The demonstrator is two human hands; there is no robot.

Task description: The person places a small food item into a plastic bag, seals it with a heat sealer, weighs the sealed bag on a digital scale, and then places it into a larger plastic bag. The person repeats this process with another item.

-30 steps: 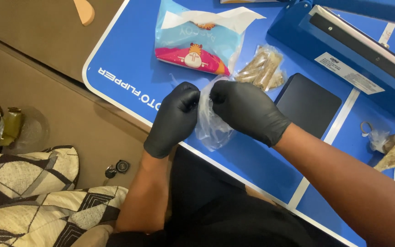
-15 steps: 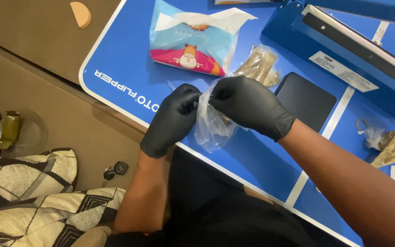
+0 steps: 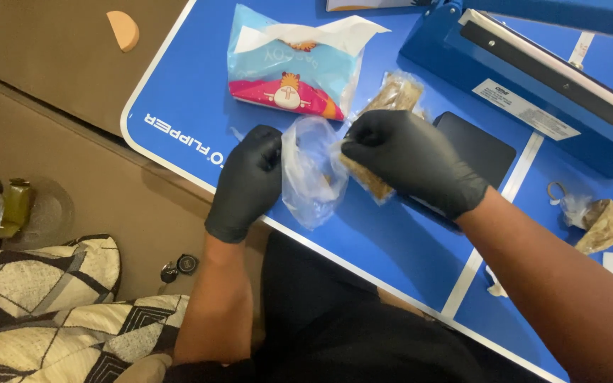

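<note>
Both my hands wear black gloves. My left hand (image 3: 247, 181) pinches one edge of a clear plastic bag (image 3: 310, 177) above the front edge of the blue table (image 3: 193, 85). My right hand (image 3: 409, 157) grips the bag's other edge and covers a brown snack bar in clear wrap (image 3: 363, 181) that touches the bag's mouth. The bag hangs open and crumpled between my hands.
A colourful pouch (image 3: 289, 67) lies at the back. A second wrapped brown bar (image 3: 391, 96) sits beside it. A black pad (image 3: 473, 149) and a blue heat sealer (image 3: 533, 78) stand at right. A brown wrapped item (image 3: 604, 225) lies far right. A patterned cushion (image 3: 51, 298) is below left.
My hands have pulled the clear bag's edges apart. My right hand now has a wrapped brown bar at the bag's opening.
</note>
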